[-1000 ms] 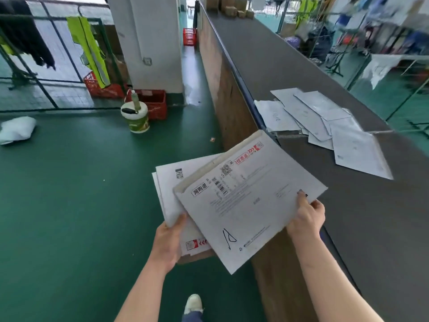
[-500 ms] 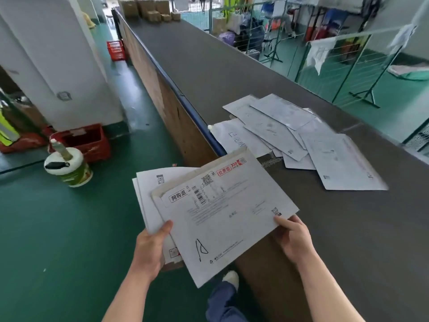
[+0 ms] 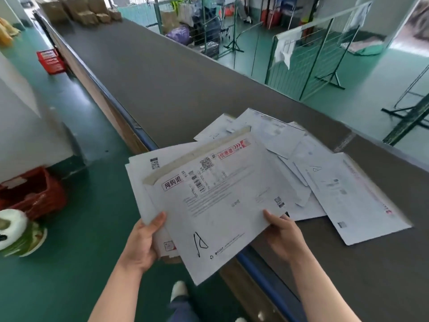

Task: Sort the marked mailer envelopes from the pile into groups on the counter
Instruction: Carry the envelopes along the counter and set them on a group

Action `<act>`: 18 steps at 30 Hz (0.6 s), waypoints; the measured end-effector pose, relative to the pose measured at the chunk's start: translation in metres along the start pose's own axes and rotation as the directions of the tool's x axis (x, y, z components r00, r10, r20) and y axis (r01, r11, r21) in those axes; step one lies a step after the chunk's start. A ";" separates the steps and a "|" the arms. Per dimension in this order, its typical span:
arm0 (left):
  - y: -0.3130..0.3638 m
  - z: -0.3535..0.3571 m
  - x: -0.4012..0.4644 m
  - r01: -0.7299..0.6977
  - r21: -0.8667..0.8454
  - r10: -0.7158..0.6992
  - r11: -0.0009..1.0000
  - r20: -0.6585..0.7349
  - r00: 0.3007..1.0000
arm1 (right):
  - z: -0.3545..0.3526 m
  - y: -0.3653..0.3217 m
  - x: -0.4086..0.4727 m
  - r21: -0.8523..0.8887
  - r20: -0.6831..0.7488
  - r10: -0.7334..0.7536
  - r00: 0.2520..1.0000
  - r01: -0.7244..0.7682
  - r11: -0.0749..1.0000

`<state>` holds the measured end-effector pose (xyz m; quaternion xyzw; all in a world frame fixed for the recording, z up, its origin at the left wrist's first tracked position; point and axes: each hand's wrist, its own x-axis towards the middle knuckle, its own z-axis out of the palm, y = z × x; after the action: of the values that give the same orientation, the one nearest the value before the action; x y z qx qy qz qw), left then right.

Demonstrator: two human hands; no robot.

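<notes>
My left hand (image 3: pixel 145 242) grips a stack of white mailer envelopes (image 3: pixel 141 163) from below, its thumb over the stack's left edge. The top envelope (image 3: pixel 222 205) carries a barcode, red labels and a hand-drawn black triangle near its lower edge. My right hand (image 3: pixel 282 234) pinches that top envelope at its right lower corner, over the counter's blue front edge. A spread group of several white envelopes (image 3: pixel 348 194) lies on the dark grey counter (image 3: pixel 162 73) just right of my hands; one shows a small triangle mark.
Cardboard boxes (image 3: pixel 79 8) stand at the counter's far end. On the green floor left of me are red crates (image 3: pixel 32 194) and a white bucket (image 3: pixel 16 231). Green metal racks (image 3: pixel 313 56) stand beyond the counter. My shoe (image 3: pixel 178 290) is below the stack.
I have turned right and stepped closer to the counter. The held stack now partly overlaps the envelopes lying there. Both hands keep their hold.
</notes>
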<state>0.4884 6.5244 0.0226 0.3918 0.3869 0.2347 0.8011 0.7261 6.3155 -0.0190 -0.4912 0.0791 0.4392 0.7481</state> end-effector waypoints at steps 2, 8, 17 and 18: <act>0.007 0.002 0.048 0.053 0.005 -0.053 0.999 0.035 0.998 | 0.009 -0.013 0.030 -0.047 -0.137 -0.103 0.985 0.097 0.994; 0.049 -0.002 0.193 0.193 0.061 -0.200 0.979 0.132 0.971 | 0.067 -0.089 0.121 -0.049 -0.457 -0.300 0.837 0.314 0.948; 0.080 0.002 0.294 0.367 0.343 -0.484 0.865 0.374 0.791 | 0.200 -0.169 0.238 0.036 -0.541 -0.334 0.772 0.418 0.908; 0.078 0.006 0.297 0.381 0.361 -0.507 0.851 0.377 0.775 | 0.201 -0.168 0.245 -0.087 -0.534 -0.301 0.790 0.303 0.949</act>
<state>0.6624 6.7691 -0.0414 0.4354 0.2960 -0.1161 0.8422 0.9346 6.5973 0.0598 -0.5999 0.2079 0.1573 0.7564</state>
